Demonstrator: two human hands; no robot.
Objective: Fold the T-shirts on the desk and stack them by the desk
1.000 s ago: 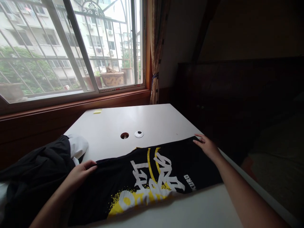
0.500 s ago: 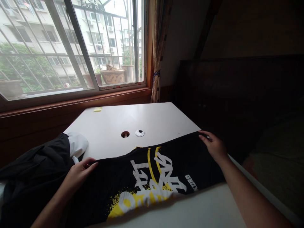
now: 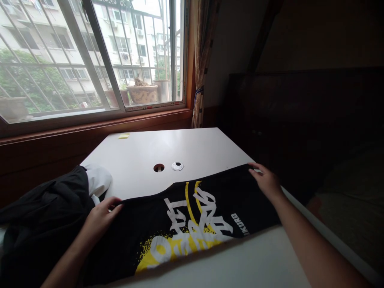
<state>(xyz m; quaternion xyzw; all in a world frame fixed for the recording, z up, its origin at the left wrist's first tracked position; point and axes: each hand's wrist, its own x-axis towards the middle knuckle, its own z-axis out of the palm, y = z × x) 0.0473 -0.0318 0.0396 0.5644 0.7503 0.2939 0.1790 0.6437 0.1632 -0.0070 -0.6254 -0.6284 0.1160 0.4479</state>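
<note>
A black garment (image 3: 144,216) with white lettering and yellow print lies in a long band across the white table (image 3: 186,148). My left hand (image 3: 105,214) pinches its far edge on the left, thumb and fingers closed on the cloth. At the far right corner, my right hand (image 3: 265,180) grips the same edge between thumb and fingers. Between the two hands the far edge runs slightly wavy, and the lettering faces up.
Dark clothing (image 3: 51,204) and a white cloth (image 3: 97,178) are heaped at the left. The table has a round hole (image 3: 159,168), a round white cap (image 3: 177,166) and a yellow note (image 3: 123,136). A window and curtain (image 3: 199,80) stand behind.
My right hand has moved slightly left with its corner of the garment. The printed front lies somewhat flatter. The view has shifted a little.
</note>
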